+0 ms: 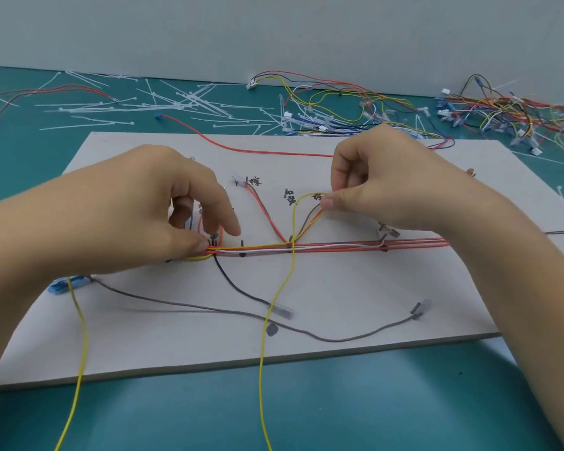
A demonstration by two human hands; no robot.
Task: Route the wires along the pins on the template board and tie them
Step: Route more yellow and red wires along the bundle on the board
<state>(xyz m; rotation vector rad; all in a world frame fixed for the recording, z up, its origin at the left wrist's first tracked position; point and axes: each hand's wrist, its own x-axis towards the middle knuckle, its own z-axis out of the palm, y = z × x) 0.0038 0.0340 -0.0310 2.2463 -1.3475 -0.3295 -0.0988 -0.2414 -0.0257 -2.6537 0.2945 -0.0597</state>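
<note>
Wires in red, white and yellow insulation [339,246] run as one flat bundle across the middle of the pale grey rectangular template board [372,297], lined up by short dark metal pins [242,245]. The board lies on the teal worktop [306,415], close to its front edge. We see no tie around the bundle yet.

Our left hand [137,216] holds the bundle's left end down beside a pin, thumb and curled fingers [228,224] pinching the wires there. Our right hand [381,187] has its fingers [329,203] narrowed to a pinch on a small loop of yellow, brown and red strands, lifted toward the board's far edge.

We judge the main risk to be the long yellow wire [285,281]. It crosses over the bundle at a middle pin, and its loose tail trails off the board's near edge. A hard pull with the right hand could lift strands over the pin tops and spill the bundle. If the left pinch loosens, the turn at the left end may spring open. The slack thin grey wire [209,309] on the board's near half could snag that tail. The white plastic cable ties [183,102] lie scattered toward the worktop's far edge, well apart from both hands, so fetching one means freeing a hand.
</note>
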